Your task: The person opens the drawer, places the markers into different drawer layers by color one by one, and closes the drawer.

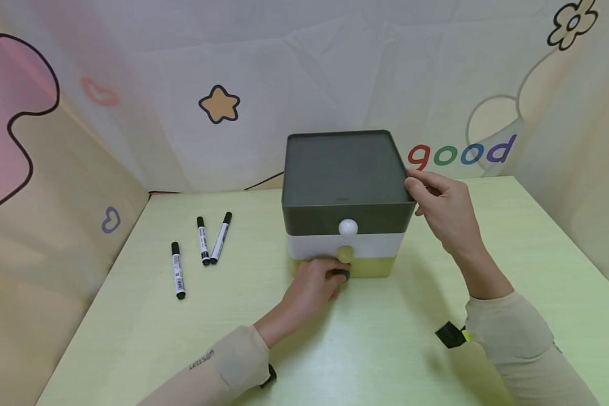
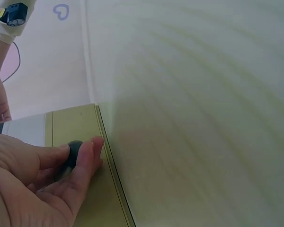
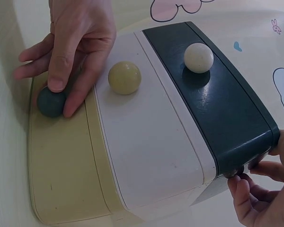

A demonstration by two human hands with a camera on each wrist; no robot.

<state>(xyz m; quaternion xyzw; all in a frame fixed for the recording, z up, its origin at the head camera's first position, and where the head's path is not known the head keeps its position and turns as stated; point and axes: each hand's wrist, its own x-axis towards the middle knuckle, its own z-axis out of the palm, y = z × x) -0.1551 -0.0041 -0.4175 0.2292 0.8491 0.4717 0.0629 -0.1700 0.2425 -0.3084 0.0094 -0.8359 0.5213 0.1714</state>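
A three-tier drawer box (image 1: pixel 347 169) stands on the table, its tiers dark green, white and yellow from top to bottom. Each drawer has a round knob: a white knob (image 3: pixel 199 57) on the green one, a yellow knob (image 3: pixel 125 78) on the white one. Low at the front, my left hand (image 1: pixel 309 285) pinches the dark green knob (image 3: pixel 51 103) of the yellow bottom drawer (image 2: pixel 78 123) between thumb and fingers. My right hand (image 1: pixel 451 217) grips the upper right edge of the box, thumb by the rim. All three drawers sit flush.
Left of the box, three black-capped white markers lie on the pale green table (image 1: pixel 132 321): one marker (image 1: pixel 178 270) apart, another marker (image 1: pixel 203 241) beside a slanted marker (image 1: pixel 221 238). Behind hangs a printed cloth (image 1: pixel 325 79), with a thin black cord (image 1: pixel 264 180) at its foot.
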